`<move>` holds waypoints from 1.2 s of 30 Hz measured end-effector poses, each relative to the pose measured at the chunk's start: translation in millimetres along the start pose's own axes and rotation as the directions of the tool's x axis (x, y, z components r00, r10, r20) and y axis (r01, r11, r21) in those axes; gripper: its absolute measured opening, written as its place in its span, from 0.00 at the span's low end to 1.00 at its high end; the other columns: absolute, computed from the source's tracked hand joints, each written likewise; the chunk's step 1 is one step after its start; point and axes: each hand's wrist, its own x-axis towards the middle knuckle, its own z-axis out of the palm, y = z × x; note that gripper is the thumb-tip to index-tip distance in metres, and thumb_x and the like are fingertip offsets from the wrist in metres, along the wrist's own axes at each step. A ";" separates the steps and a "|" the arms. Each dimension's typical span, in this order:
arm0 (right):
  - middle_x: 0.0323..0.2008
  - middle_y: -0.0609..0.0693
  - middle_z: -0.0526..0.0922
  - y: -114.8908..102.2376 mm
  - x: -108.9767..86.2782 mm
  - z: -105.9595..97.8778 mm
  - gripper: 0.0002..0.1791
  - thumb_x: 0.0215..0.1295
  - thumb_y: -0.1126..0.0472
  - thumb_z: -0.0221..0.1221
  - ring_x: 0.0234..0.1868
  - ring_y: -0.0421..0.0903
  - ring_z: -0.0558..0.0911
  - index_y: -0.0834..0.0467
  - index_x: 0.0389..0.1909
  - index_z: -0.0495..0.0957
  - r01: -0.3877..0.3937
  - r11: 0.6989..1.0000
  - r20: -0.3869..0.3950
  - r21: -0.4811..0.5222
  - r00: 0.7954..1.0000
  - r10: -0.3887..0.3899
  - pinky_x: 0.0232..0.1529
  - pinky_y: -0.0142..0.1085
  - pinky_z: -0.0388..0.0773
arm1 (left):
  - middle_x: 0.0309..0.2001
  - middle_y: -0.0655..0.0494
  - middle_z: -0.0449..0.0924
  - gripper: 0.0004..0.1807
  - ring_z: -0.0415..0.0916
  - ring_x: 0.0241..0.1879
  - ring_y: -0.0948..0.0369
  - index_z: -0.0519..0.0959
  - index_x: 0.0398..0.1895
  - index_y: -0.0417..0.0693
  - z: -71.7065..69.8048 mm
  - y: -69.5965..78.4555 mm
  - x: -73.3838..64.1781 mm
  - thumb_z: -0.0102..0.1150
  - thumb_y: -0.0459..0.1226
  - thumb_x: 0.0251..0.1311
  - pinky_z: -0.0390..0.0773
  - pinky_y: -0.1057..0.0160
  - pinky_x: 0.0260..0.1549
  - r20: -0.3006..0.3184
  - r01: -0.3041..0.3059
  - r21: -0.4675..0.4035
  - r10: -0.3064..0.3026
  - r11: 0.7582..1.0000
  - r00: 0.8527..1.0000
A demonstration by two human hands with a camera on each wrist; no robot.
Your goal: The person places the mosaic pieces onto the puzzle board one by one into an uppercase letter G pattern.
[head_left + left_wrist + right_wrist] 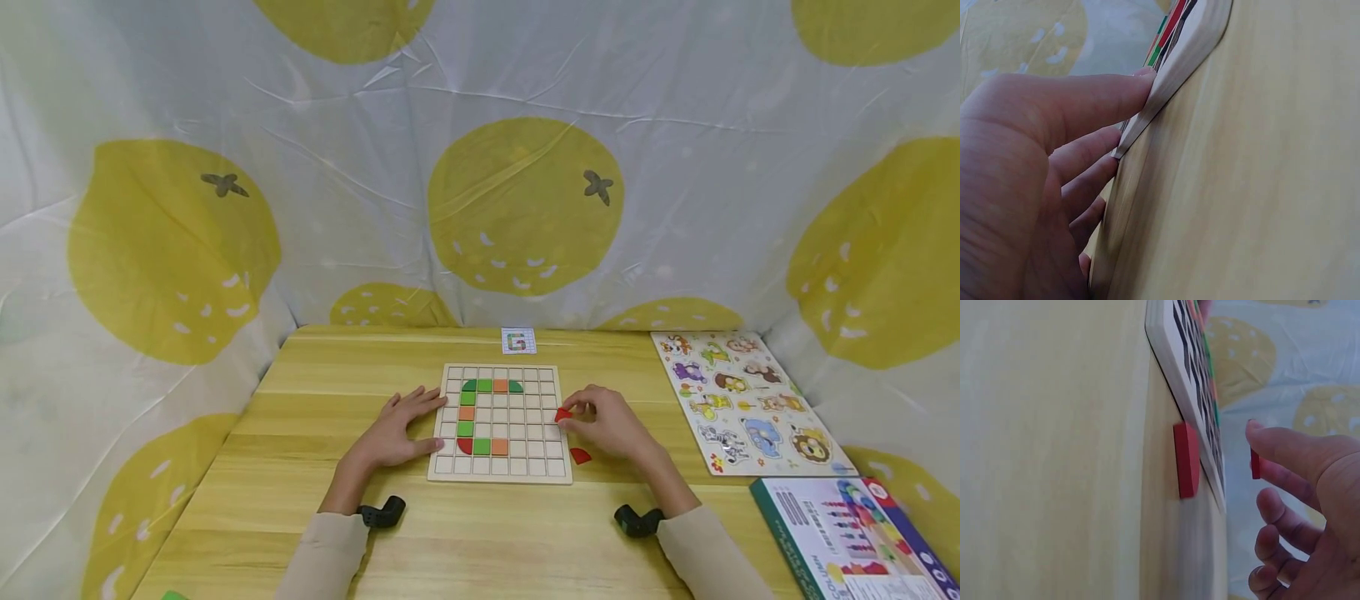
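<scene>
A pale wooden grid board [525, 471] lies on the table, with green, orange and red pieces set in its squares in a C-like outline. My left hand [397, 429] rests at the board's left edge, fingers extended; thumb and fingers touch that edge in the left wrist view. By the right edge, my right hand [609, 423] pinches a red piece [1255, 464] between thumb and index finger, above the table. A second red piece, a quarter circle [581, 456], lies on the table just right of the board.
A small pattern card [519, 341] lies behind the board. To the right are an animal puzzle board [727, 417] and a printed box [847, 542]. A wooden table [315, 392] meets hanging fabric [360, 183] printed with yellow fruit. A green bit [174, 596] shows at the bottom left.
</scene>
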 end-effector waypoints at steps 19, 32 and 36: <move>0.31 0.39 0.78 -28.0 1.0 33.4 0.08 0.61 0.54 0.73 0.34 0.41 0.75 0.48 0.40 0.87 0.090 0.995 0.113 0.049 0.989 -0.095 0.37 0.31 0.74 | 0.80 0.54 0.60 0.41 0.47 0.83 0.47 0.68 0.78 0.56 0.3 -2.8 -0.4 0.68 0.52 0.61 0.39 0.36 0.79 0.011 0.012 0.013 -0.012 1.000 1.000; 0.33 0.38 0.80 -35.5 3.1 49.1 0.07 0.62 0.53 0.73 0.36 0.40 0.76 0.47 0.40 0.88 0.125 0.991 0.168 0.049 0.977 -0.132 0.39 0.31 0.75 | 0.80 0.54 0.60 0.40 0.48 0.82 0.46 0.68 0.78 0.56 0.4 -1.8 -0.1 0.67 0.52 0.62 0.39 0.35 0.79 0.018 0.007 0.015 -0.007 1.000 1.000; 0.33 0.39 0.80 -36.4 3.9 51.7 0.08 0.60 0.53 0.74 0.36 0.40 0.75 0.47 0.39 0.88 0.136 0.990 0.165 0.022 0.977 -0.138 0.38 0.31 0.74 | 0.80 0.54 0.60 0.40 0.47 0.83 0.47 0.68 0.78 0.56 0.9 -2.0 -0.4 0.67 0.53 0.62 0.39 0.36 0.79 0.017 0.011 0.018 -0.011 1.000 1.000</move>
